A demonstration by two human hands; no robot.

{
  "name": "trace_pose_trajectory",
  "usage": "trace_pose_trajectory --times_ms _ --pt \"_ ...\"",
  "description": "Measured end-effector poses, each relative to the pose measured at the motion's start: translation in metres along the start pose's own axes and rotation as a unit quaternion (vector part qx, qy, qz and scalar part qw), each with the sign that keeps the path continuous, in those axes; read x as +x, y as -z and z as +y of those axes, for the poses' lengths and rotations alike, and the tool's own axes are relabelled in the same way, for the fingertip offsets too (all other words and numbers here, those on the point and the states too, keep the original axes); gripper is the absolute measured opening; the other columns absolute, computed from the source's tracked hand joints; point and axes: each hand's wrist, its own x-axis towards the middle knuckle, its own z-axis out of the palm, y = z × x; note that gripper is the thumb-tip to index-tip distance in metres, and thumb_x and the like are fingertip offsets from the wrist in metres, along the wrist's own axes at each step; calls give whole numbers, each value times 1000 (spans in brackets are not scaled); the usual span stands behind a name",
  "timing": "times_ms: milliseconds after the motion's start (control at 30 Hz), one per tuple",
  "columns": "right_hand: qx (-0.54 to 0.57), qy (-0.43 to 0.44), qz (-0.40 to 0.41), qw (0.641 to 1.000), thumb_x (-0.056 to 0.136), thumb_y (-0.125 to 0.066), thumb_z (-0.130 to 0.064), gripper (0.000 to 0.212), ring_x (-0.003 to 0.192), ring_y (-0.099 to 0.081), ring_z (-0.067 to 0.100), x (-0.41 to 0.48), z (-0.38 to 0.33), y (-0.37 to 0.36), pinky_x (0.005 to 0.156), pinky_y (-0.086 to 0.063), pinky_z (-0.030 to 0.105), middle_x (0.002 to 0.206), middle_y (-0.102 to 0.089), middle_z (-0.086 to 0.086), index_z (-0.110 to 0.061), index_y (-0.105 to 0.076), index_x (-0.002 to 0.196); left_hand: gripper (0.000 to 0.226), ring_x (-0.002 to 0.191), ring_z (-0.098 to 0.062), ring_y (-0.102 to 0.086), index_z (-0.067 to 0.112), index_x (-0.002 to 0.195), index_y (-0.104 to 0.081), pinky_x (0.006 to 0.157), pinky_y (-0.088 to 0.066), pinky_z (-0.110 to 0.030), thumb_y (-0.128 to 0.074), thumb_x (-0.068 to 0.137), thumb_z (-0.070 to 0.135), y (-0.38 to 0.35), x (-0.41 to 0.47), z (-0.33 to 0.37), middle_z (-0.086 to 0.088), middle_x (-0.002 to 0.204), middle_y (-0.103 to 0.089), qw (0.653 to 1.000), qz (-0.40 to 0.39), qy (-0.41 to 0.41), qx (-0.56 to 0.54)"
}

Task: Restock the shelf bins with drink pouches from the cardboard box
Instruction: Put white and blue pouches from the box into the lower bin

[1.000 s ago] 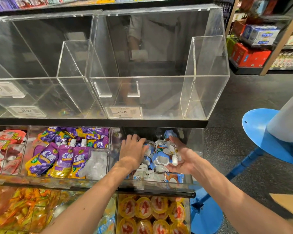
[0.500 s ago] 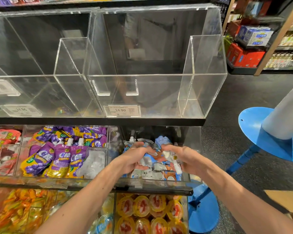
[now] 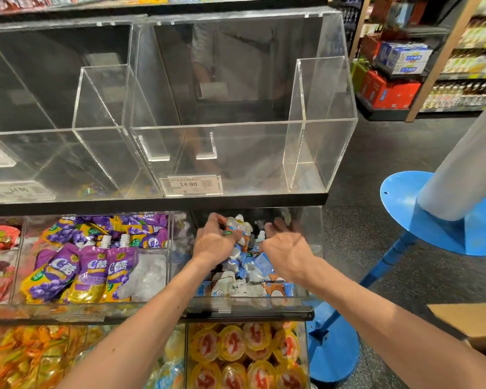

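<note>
The clear shelf bin (image 3: 306, 297) at the right of the middle shelf holds a heap of blue-and-white drink pouches (image 3: 250, 289). Both my hands are inside it. My left hand (image 3: 212, 244) grips one blue-and-white pouch (image 3: 239, 228) near the back of the bin, held upright with its white cap on top. My right hand (image 3: 286, 249) reaches toward the back right corner, fingers stretched out over the pouches, nothing clearly held. A corner of the cardboard box (image 3: 469, 321) shows at the lower right; its inside is out of view.
Purple grape pouches (image 3: 82, 272) fill the bin to the left. Big clear acrylic bins (image 3: 236, 153) stand on the shelf above. Jelly cups (image 3: 244, 352) sit on the shelf below. A blue stand (image 3: 438, 220) with a white post is on the floor to the right.
Both hands have pushed deeper toward the back of the bin. The left hand now lifts a pouch upright; the right hand's fingers have stretched out.
</note>
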Motion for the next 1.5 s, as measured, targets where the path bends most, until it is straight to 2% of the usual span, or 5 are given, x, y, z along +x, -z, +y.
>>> trace_pose_trajectory --times_ms 233,567,1133,1367,1500 --pt "24 36 -21 999 99 -52 -23 41 151 -1 31 42 9 -27 121 -6 52 164 -13 10 -17 -54 140 38 91 -22 -62 22 111 -52 78 -49 -31 -74 85 39 -20 1 22 0 98 -60 997 -5 0 71" --pt "146 -90 -31 985 98 -51 -38 36 112 -58 25 34 9 -69 90 -49 32 121 -62 10 -8 -59 117 32 109 -33 -56 12 115 -56 95 -46 -40 -64 93 32 -41 7 13 -10 122 -52 984 8 -56 168" --pt "218 -53 -93 970 100 -49 -21 30 120 -56 31 51 14 -56 106 -41 41 124 -62 13 -4 -58 122 53 126 -29 -38 29 139 -50 101 -33 -43 -20 104 56 -55 10 -5 0 138 -50 852 -5 -122 509" --pt "404 -79 52 910 95 -55 -24 23 100 -62 32 -26 18 -23 83 -50 38 105 -69 15 -10 -66 110 19 96 -23 -64 23 107 -72 85 -50 -38 -57 97 27 -33 -51 8 -2 102 -72 957 29 -222 186" --pt "506 -159 216 820 90 -65 -24 11 76 -67 11 -123 35 -22 72 -51 30 82 -74 -4 -19 -74 87 8 73 -12 -63 21 92 -75 71 -51 -30 -66 92 22 -32 -105 34 6 83 -71 943 50 -327 -24"
